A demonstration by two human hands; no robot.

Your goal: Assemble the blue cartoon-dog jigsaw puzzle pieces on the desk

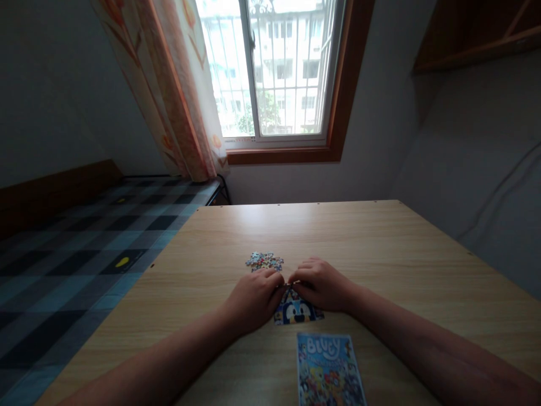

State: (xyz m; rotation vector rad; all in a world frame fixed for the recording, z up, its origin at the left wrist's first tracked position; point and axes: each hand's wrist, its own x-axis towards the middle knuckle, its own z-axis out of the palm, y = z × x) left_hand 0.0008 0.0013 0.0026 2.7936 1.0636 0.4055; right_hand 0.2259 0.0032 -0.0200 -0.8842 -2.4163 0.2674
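Note:
On the wooden table, a partly assembled jigsaw puzzle (299, 313) lies flat, showing a blue cartoon dog's face. My left hand (256, 299) is closed at its upper left edge, thumb and fingers bent together. From the other side my right hand (323, 285) reaches in, its fingers pinched at the upper edge. The fingertips nearly meet around a small dark jigsaw piece (289, 286), largely covered by them. Just beyond my left hand is a pile of loose jigsaw pieces (264, 260). Nearer to me lies a colourful "Bluey" picture sheet (329, 369).
The light wooden table (359, 231) fills the middle of the view. A bed with a checked cover (122, 237) stands along its left side. Behind are a barred window (291, 79) and a flowered curtain (173, 96). A wooden shelf (477, 56) hangs at upper right.

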